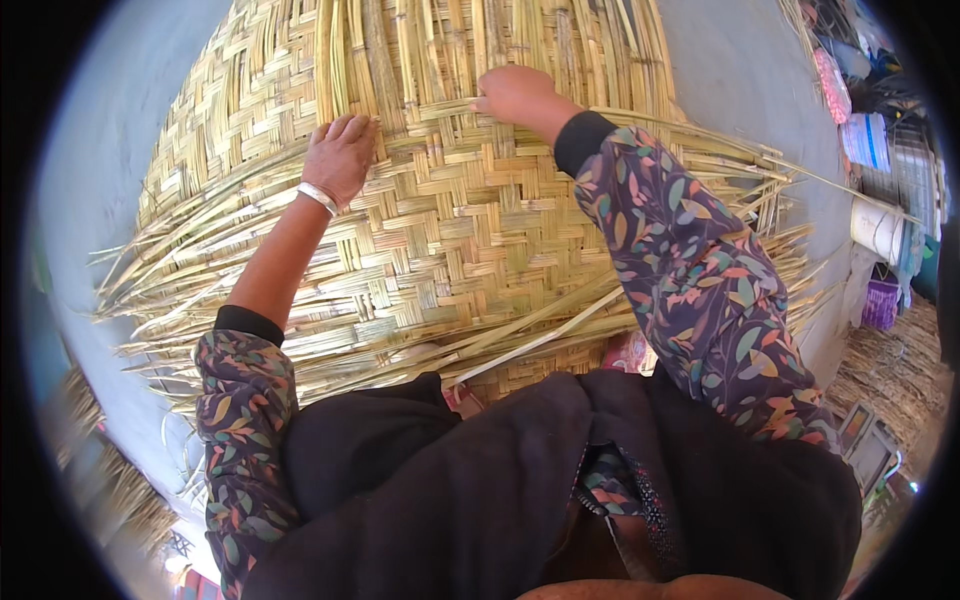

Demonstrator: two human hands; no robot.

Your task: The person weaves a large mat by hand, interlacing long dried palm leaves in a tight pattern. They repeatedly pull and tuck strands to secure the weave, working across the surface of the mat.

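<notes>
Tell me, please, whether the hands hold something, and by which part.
It cannot be told: the left hand lies on the woven mat, the right hand is at its crosswise strips, but any grip is hidden.

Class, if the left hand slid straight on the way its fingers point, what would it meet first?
Probably the upright-running pale strips just beyond the left hand; whether it already touches them is hard to tell from this view.

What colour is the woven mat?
The wide mat of woven flat strips is straw-yellow, greenish in places; best in head view.
</notes>
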